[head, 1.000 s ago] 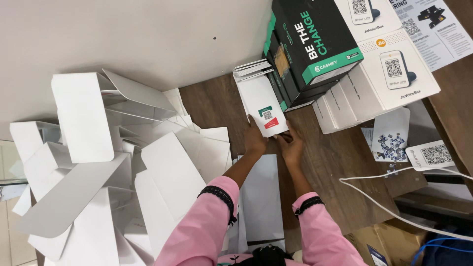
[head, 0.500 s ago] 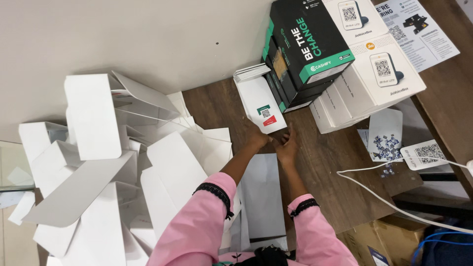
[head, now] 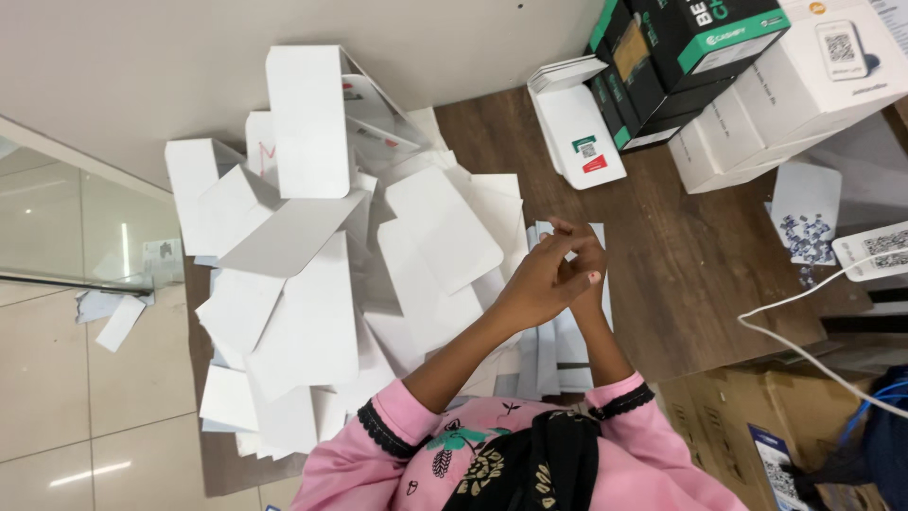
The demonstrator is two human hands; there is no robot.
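Both hands meet above the flat white box blanks [head: 567, 331] on the wooden tabletop [head: 690, 255]: left hand [head: 539, 279] loosely curled, empty, covering the right hand [head: 588, 274] (its grip I cannot tell), beside a heap of folded white boxes [head: 312, 255].

A dark brown wooden tabletop [head: 700, 255] fills the middle and right of the frame. A plain off-white wall [head: 189, 66] runs across the top. At left, a glass panel [head: 85, 237] stands above a glossy beige tiled floor [head: 85, 397] reflecting ceiling lights.
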